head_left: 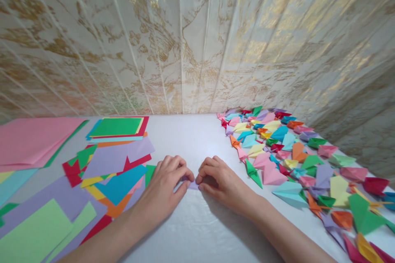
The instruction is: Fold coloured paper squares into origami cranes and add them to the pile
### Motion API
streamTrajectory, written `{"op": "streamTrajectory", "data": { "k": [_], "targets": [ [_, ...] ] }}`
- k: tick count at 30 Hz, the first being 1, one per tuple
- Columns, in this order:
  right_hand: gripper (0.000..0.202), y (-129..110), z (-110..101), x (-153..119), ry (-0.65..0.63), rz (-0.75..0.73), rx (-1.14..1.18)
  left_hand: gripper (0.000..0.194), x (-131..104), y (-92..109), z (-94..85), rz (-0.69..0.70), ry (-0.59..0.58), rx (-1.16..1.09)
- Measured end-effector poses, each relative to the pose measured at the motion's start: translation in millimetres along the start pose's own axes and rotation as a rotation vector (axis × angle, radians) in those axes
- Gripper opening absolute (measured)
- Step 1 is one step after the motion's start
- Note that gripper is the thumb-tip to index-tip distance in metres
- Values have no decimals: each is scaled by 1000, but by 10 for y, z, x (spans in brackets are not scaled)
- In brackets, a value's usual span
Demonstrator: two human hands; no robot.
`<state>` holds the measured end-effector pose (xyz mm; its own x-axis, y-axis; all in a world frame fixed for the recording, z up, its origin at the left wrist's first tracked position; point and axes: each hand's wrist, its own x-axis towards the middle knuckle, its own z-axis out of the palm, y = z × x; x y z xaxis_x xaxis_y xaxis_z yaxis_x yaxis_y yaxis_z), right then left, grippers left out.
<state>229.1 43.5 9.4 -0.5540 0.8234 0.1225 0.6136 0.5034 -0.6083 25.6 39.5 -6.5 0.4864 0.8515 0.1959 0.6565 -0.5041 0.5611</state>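
Note:
A small piece of lilac paper (194,186) lies low over the white table between my two hands, mostly covered by fingers. My left hand (171,178) pinches its left side, thumb and fingertips pressed together. On the right side, my right hand (216,178) grips it the same way with curled fingers. The fingertips of both hands almost meet. How the paper is folded under them cannot be made out.
Loose coloured sheets and scraps, among them a blue piece (121,185), spread left of my hands. A stack with a green sheet (117,127) and large pink sheets (33,139) lie farther back. Many folded paper shapes (273,174) cover the table's right side. A patterned curtain (185,41) hangs behind.

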Motion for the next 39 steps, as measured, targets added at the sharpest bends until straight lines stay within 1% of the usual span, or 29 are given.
{"op": "streamTrajectory", "data": {
  "k": [2,6,8,10,15,20,24,30,32,34,36,38,39],
  "targets": [
    [21,20,1,-6,2,-89,-34,14,8,-5,14,-12,-4,0],
    [20,9,38,-32,-10,-308,-195,15,13,4,17,-23,-4,-1],
    [19,-19,65,-45,-18,-371,-265,15,8,8,12,-28,-5,-5],
    [18,-44,85,-52,-13,-392,-299,16,2,9,9,-29,-6,-11],
    [22,-55,93,-47,15,-384,-255,17,-11,5,16,-28,12,-11],
    [26,-49,78,-28,-15,-336,-204,15,-7,9,21,-38,12,-5],
    [25,-54,71,-15,-9,-321,-176,14,-3,4,21,-34,10,0],
    [28,-17,9,-49,-19,-316,-42,16,-6,3,18,-43,2,2],
    [28,16,-22,-68,-36,-306,10,16,-21,4,-2,-24,0,5],
    [29,51,-44,-80,-39,-283,72,19,-49,-1,-39,25,-14,0],
    [31,67,-46,-82,-19,-247,130,22,-82,-12,-86,69,-32,-19],
    [36,51,-21,-75,14,-200,146,27,-107,-26,-129,76,-41,-41],
    [38,29,4,-70,31,-178,130,26,-113,-32,-144,73,-45,-49]
  ]
}}
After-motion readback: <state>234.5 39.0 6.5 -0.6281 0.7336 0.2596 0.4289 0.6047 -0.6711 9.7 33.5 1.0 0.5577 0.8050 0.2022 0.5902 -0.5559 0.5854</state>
